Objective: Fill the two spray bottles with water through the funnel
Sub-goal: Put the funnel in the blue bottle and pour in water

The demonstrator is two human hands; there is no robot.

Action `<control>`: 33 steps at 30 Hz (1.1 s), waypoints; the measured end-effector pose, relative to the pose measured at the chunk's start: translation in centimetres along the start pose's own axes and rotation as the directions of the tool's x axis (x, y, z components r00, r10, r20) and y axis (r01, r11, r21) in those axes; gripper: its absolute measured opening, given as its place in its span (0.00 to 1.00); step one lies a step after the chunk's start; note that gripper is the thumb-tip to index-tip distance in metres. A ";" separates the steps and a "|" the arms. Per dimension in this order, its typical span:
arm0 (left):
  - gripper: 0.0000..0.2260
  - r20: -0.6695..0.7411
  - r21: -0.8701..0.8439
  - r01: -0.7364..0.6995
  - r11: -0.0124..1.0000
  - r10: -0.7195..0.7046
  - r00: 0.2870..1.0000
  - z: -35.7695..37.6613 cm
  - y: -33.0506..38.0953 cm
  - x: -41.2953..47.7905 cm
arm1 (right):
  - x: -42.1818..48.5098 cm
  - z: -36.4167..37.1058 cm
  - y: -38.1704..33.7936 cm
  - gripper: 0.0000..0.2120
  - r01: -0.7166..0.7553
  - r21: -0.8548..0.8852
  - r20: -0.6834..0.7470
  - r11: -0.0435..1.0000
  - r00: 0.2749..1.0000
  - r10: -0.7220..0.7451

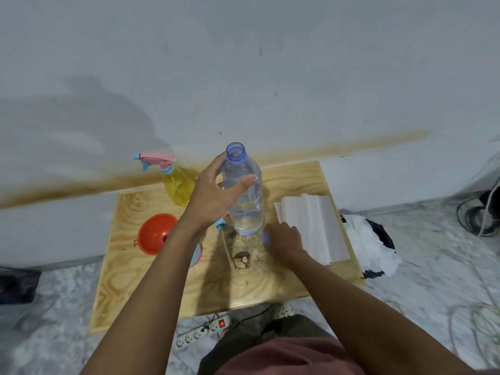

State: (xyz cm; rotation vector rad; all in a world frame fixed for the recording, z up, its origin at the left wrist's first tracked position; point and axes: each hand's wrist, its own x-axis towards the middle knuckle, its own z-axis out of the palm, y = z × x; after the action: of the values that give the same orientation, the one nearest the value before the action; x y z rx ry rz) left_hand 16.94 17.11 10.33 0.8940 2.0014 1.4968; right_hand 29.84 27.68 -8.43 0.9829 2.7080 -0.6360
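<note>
Your left hand grips the clear ribbed plastic water bottle around its upper body, fingers and thumb curled round it; the bottle stands nearly upright over the middle of the pale grained plywood surface, its violet-tinted neck uncapped, water showing in its lower part; whether its base touches the wood I cannot tell. Your right hand rests low beside the bottle's base, fingers curled, pinching a small pale blue cap.

The translucent yellow spray bottle with pink and blue trigger head stands at the back left, close to the rear edge and the stained wall; the smooth orange plastic funnel lies on the left, just beside your left forearm. A loose blue collar with a thin pale dip tube lies flat between your arms; a pink and blue rim shows under your left forearm, too hidden to identify.

A stack of white folded paper fills the right side up to that edge; bare wood lies in front, towards you; a white power strip sits on the marbled floor below the near edge.
</note>
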 end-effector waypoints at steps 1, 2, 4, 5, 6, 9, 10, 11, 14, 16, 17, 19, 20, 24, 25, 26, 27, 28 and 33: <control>0.19 0.000 -0.002 0.004 1.000 -0.004 1.000 0.0 0.1 0.0 | 0.1 0.1 0.1 0.13 0.012 -0.019 0.011 1.000 1.000 -0.012; 0.19 0.000 0.000 0.009 1.000 -0.009 1.000 0.0 0.1 -0.1 | 0.1 0.1 0.3 0.14 0.024 -0.018 0.035 1.000 0.999 -0.023; 0.20 0.002 -0.002 0.013 1.000 -0.013 1.000 0.0 0.1 -0.1 | 0.2 -0.8 0.7 0.18 0.039 0.021 0.075 0.999 0.996 -0.041; 0.20 0.003 -0.004 0.017 1.000 -0.017 1.000 0.0 0.1 -0.1 | 0.2 -1.7 0.9 0.20 0.038 0.064 0.066 0.997 0.997 -0.042; 0.20 0.004 -0.005 0.020 1.000 -0.020 1.000 0.0 0.2 -0.1 | 0.2 -2.8 1.1 0.21 0.034 0.134 0.037 0.990 0.999 -0.040; 0.20 0.017 0.000 0.010 1.000 -0.010 1.000 0.1 0.3 -0.3 | -0.4 -7.1 1.3 0.24 0.140 0.447 -0.163 0.883 0.984 -0.074; 0.20 0.027 0.004 0.007 1.000 -0.007 1.000 0.0 0.2 -0.2 | -0.7 -8.6 1.1 0.27 0.211 0.541 -0.227 0.814 0.969 -0.100; 0.21 0.049 0.011 0.006 1.000 -0.007 0.999 -0.2 0.0 -0.2 | -1.1 -9.9 0.7 0.31 0.288 0.598 -0.280 0.748 0.949 -0.142; 0.29 0.145 0.084 0.014 0.996 -0.026 0.989 -1.0 -0.1 -0.1 | -1.5 -12.2 -0.8 0.39 0.444 0.638 -0.358 0.629 0.894 -0.268; 0.31 0.171 0.123 0.025 0.992 -0.045 0.984 -1.6 0.0 0.0 | -1.0 -12.4 -2.1 0.43 0.495 0.640 -0.359 0.588 0.869 -0.340; 0.30 0.173 0.120 0.027 0.992 -0.047 0.984 -1.8 0.0 0.1 | -0.7 -12.2 -2.7 0.43 0.518 0.638 -0.374 0.570 0.855 -0.358; 0.28 0.171 0.099 0.028 0.995 -0.045 0.984 -2.2 0.0 0.1 | 0.0 -11.6 -3.4 0.42 0.551 0.648 -0.427 0.526 0.835 -0.347; 0.28 0.164 0.091 0.030 0.995 -0.044 0.985 -2.3 0.0 0.1 | 0.4 -11.3 -3.5 0.43 0.556 0.658 -0.445 0.508 0.831 -0.333; 0.29 0.091 0.025 0.068 0.997 -0.070 0.993 -2.3 -0.3 0.0 | 1.3 -11.3 -4.1 0.47 0.590 0.655 -0.448 0.473 0.807 -0.386; 0.30 0.076 0.006 0.078 0.997 -0.078 0.994 -2.3 -0.5 0.0 | 1.4 -11.4 -4.4 0.46 0.612 0.636 -0.447 0.470 0.789 -0.422; 0.30 0.065 -0.011 0.087 0.996 -0.086 0.994 -2.2 -0.6 0.0 | 1.5 -11.4 -4.7 0.46 0.630 0.622 -0.451 0.465 0.774 -0.445; 0.30 0.059 -0.026 0.094 0.995 -0.092 0.994 -2.1 -0.7 -0.1 | 1.7 -11.1 -4.9 0.45 0.641 0.616 -0.463 0.458 0.765 -0.448; 0.29 0.056 -0.051 0.100 0.994 -0.097 0.994 -2.0 -0.9 -0.1 | 2.1 -10.6 -5.0 0.46 0.643 0.617 -0.479 0.455 0.765 -0.432; 0.25 0.042 -0.123 0.095 0.988 -0.091 0.995 -1.9 -0.7 0.0 | 3.7 -9.1 -5.3 0.42 0.600 0.642 -0.495 0.476 0.800 -0.340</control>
State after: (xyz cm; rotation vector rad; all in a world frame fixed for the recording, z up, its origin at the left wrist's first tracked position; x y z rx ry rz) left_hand 15.45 15.74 10.18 0.7610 1.8746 1.5236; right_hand 23.29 30.24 0.22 0.3792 2.9890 -2.0897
